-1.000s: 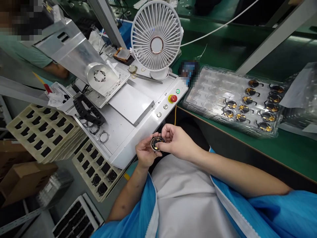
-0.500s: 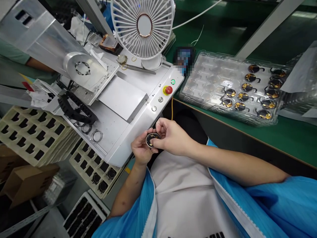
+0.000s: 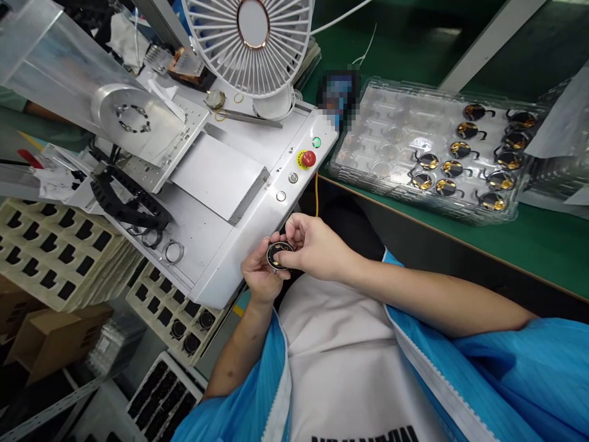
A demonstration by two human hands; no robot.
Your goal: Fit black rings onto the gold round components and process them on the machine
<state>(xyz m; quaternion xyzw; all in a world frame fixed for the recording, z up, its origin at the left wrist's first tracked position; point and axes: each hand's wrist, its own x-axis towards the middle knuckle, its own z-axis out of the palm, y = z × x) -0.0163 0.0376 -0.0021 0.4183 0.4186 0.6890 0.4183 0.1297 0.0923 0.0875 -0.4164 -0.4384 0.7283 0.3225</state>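
Both my hands hold one small round black part with a gold centre [image 3: 278, 255] over my lap, just in front of the white machine's corner. My left hand [image 3: 258, 277] cups it from below. My right hand [image 3: 313, 245] pinches its upper edge with thumb and fingertips. A clear blister tray [image 3: 391, 147] on the green bench to the right holds several similar gold-and-black round parts [image 3: 453, 167].
The white machine [image 3: 221, 184] carries a red stop button [image 3: 308, 158], a green light and two silver buttons. A white fan [image 3: 251, 43] stands behind it. Beige slotted trays [image 3: 55, 258] and cardboard boxes [image 3: 41, 334] lie at the left. Another person's arm shows at far left.
The view has tilted down and the scene has slid up-left. My hands stay together on the round part, with the right fingers shifting slightly on it.
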